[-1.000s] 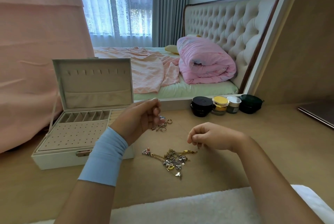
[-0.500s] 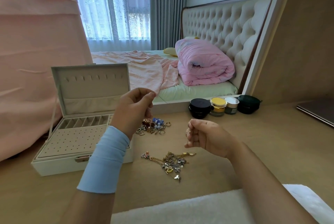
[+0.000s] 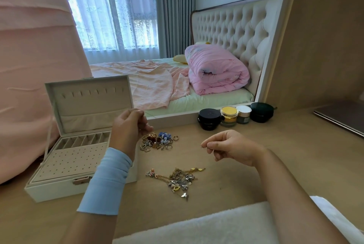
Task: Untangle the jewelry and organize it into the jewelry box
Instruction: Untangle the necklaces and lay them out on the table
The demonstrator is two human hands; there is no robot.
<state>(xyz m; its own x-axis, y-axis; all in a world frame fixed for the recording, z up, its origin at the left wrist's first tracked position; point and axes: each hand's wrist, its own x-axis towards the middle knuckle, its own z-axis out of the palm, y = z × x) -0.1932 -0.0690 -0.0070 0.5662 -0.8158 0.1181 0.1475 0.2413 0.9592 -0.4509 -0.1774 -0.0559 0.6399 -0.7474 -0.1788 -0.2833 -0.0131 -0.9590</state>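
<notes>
Jewelry is seen in two heaps right of the open white jewelry box (image 3: 65, 165): a pile of rings and charms (image 3: 158, 141) just beside its far right corner, and a tangle of chains (image 3: 177, 179) nearer, right of its clasp. The box's right end is hidden by the left hand (image 3: 130, 127) and its blue wrist wrap (image 3: 106, 182), raised before it. Its fingers are curled, thumb against forefinger; whether anything is pinched cannot be told. Farther right, the right hand (image 3: 230, 148) is held above the wooden tabletop (image 3: 285, 155), a small metal piece (image 3: 201, 146) pinched at its fingertips. Four cosmetic jars (image 3: 228, 115) are lined up beyond, and a white fluffy cloth (image 3: 216, 224) is laid nearest.
</notes>
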